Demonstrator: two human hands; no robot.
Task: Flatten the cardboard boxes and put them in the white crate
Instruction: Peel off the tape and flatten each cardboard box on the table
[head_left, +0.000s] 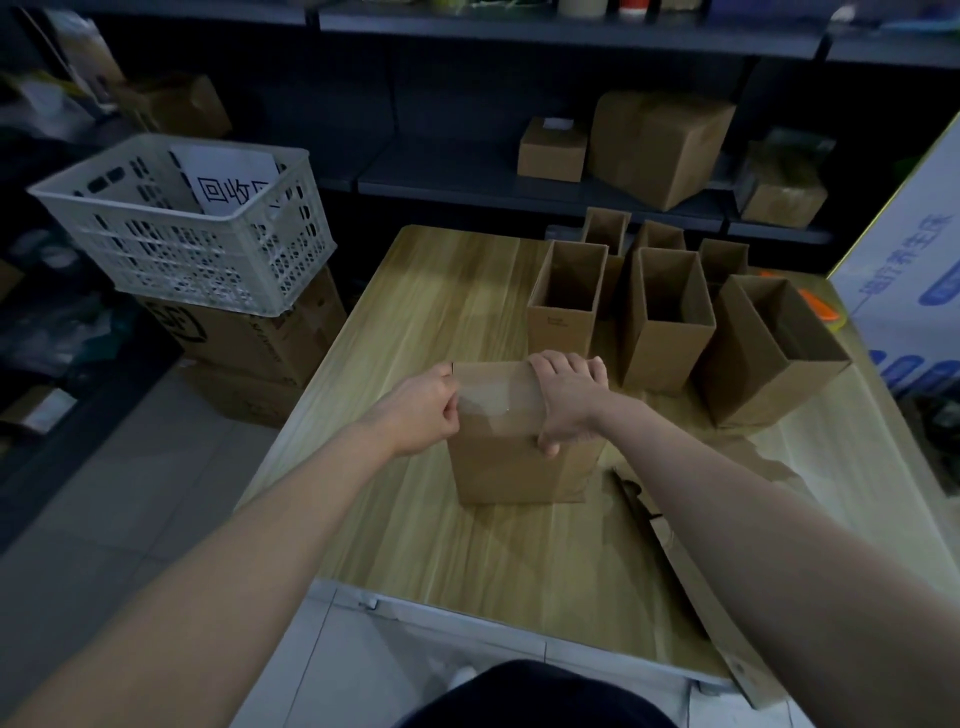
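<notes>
While the taped cardboard box (514, 467) stands upright on the wooden table (415, 322) before me, my right hand (569, 397) holds its top right edge in a firm grip, fingers over the far side, thumb on the near face. My left hand (423, 410) keeps a pinching grip at the top left edge, seemingly on the clear tape. Open-topped boxes (665, 322) cluster behind, to the right. Flattened cardboard (670, 525) lies under my right forearm. The white crate (156, 244) sits left of the table on stacked cartons (249, 343), a printed sign (228, 182) inside.
</notes>
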